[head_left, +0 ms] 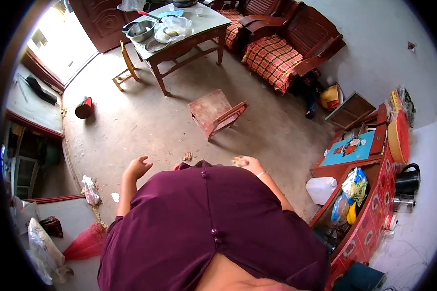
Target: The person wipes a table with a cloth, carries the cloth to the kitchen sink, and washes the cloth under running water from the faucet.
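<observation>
My left hand [138, 168] hangs out to the left of my body over the concrete floor. Its fingers are apart, and I see nothing in it. At the right, my right hand [251, 165] is closed around a small pale and orange-brown crumpled thing [238, 161], too small to identify. A band circles that wrist. Between the two hands, farther off, a small brown scrap [187, 156] lies on the floor. Ahead of my right hand stands a low reddish wooden stool [210, 109] with a slanted side piece.
A table [206, 22] with a metal basin [141, 30] and plastic bags stands ahead, beside a small wooden chair [126, 68]. Wooden armchairs [308, 36] line the back right. A red cabinet [369, 223] and a white jug [321, 189] are at my right. An open doorway [58, 41] is far left.
</observation>
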A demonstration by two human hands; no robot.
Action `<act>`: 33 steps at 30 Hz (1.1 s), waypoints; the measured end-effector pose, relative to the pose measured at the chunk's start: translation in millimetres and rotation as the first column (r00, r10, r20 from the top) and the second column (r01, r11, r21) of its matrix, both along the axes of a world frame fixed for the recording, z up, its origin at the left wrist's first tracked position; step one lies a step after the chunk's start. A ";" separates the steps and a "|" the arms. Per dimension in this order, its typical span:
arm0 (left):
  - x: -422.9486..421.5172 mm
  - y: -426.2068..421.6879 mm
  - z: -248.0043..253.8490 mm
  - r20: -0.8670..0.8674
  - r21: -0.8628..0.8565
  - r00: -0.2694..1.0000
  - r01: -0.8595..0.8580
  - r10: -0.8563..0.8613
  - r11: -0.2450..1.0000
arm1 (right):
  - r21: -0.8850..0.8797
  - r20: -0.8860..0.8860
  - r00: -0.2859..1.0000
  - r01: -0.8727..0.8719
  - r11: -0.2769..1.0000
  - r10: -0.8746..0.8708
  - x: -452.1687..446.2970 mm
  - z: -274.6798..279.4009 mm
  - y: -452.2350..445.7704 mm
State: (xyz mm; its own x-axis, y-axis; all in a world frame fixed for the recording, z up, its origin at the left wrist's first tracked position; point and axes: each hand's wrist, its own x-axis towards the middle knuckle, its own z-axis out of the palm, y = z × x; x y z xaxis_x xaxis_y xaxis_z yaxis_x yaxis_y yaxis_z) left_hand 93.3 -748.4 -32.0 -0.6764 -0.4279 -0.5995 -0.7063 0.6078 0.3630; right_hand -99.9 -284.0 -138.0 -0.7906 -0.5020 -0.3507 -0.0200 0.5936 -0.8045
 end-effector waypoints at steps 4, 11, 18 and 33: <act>-19.6 -17.0 9.2 -0.061 0.050 0.998 -0.031 0.034 0.998 | -0.106 -0.189 0.922 -0.361 0.926 0.338 -31.8 72.9 -113.7; -95.3 -93.7 6.2 -0.367 0.047 0.914 0.203 -0.173 0.978 | -0.138 -0.204 0.839 -0.534 0.834 0.504 -74.7 101.9 -307.6; -143.9 -187.0 26.1 -0.594 -0.275 0.627 0.430 -0.503 0.860 | -0.092 -0.418 0.612 -0.764 0.639 0.671 -78.2 157.6 -493.9; -143.6 -368.8 23.9 -0.518 -0.106 0.851 -0.165 0.087 0.981 | -0.296 -0.017 0.820 -0.550 0.781 0.572 -168.7 102.2 -587.7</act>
